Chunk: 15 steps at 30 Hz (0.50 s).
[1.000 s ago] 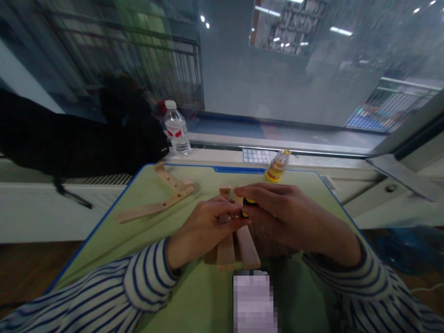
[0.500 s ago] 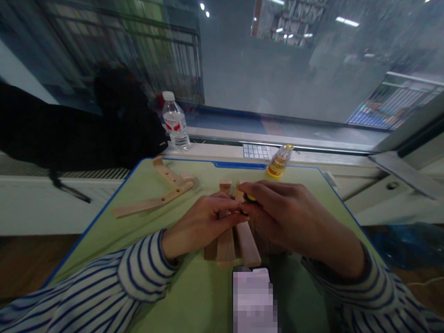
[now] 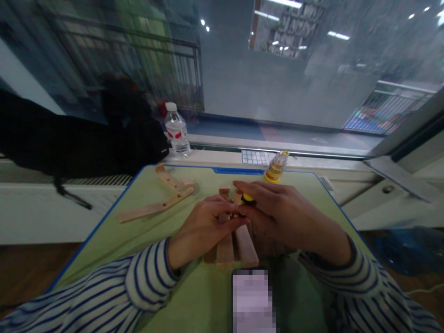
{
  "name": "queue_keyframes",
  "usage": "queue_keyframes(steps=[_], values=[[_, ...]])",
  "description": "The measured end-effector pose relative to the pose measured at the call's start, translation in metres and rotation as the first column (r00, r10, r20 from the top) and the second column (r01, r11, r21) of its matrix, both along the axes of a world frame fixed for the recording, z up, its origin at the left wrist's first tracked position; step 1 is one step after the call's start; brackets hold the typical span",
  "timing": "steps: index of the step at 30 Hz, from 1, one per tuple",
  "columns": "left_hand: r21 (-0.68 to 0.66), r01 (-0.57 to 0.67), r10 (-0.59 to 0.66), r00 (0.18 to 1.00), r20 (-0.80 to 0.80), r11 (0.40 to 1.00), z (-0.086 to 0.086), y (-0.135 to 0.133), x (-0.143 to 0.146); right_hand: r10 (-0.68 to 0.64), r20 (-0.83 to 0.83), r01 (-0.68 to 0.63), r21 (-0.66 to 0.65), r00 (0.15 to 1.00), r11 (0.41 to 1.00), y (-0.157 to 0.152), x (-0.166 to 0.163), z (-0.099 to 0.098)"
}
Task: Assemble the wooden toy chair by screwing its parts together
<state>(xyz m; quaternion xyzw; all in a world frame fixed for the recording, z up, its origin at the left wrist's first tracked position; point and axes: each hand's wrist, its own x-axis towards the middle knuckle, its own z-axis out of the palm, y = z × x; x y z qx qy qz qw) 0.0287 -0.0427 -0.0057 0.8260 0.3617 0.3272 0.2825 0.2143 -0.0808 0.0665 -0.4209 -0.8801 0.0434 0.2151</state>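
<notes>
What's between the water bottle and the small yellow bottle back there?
A white blue-gridded sheet lies flat on the sill between the water bottle and the small yellow bottle, nearer the latter; head view shows it.

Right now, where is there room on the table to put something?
Free: the table's left, between the wooden strips and the left sleeve. Crowded: the middle, where left hand and right hand, gripping a yellow tool, cover the slats.

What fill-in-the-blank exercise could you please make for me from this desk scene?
1. The left hand rests on wooden slats lying on a ___ desk.
2. The right hand grips a small tool coloured black and ___.
3. The water bottle behind the desk has a ___ cap.
Missing words: green; yellow; white.
</notes>
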Motion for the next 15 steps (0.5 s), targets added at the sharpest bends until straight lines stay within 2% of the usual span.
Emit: queue_keyframes(steps=[2, 6, 15], values=[[0.007, 0.012, -0.012, 1.000, 0.008, 1.000, -0.0008, 0.0001, 0.0000, 0.032, -0.018, -0.032, 0.006, 0.999, 0.999, 0.0001, 0.0021, 0.0009], [-0.011, 0.034, -0.034, 0.999, 0.029, 0.999, -0.0011, 0.0004, 0.0000, 0.113, -0.021, -0.115, -0.065, 0.993, 0.991, -0.0002, 0.0030, 0.0024], [-0.165, 0.228, -0.217, 0.973, 0.080, 0.960, 0.0032, 0.0084, -0.0033, 0.001, 0.038, 0.001, -0.063, 0.999, 0.998, -0.0019, -0.0036, 0.0004]])
